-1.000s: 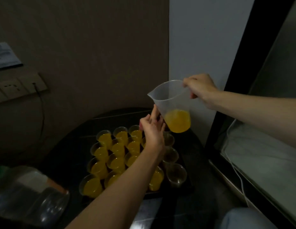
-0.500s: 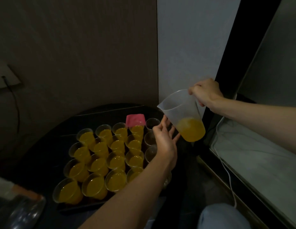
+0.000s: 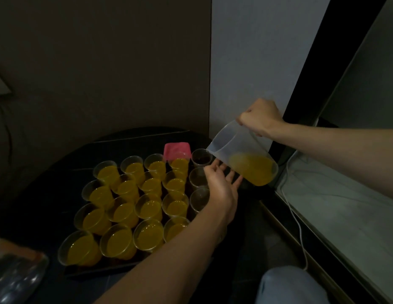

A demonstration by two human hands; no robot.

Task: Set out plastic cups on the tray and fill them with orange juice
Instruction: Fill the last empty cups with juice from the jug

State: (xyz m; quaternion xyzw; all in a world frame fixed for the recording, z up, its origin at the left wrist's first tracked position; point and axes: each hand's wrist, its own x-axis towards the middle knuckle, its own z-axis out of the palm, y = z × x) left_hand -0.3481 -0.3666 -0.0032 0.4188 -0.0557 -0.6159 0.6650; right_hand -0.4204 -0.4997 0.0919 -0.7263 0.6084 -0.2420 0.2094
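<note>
One jug (image 3: 241, 150) lower, tipped further — nearer cups (image 3: 201, 159)

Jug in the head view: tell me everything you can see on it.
The jug is translucent, frosted-looking plastic with a small spout at the rim. Orange juice pools in its lower part. It is held in the air, tilted spout-down toward an empty cup; no stream shows. The right hand grips its rim side, hiding any handle. The left hand lies open beneath it; contact is unclear.
</note>
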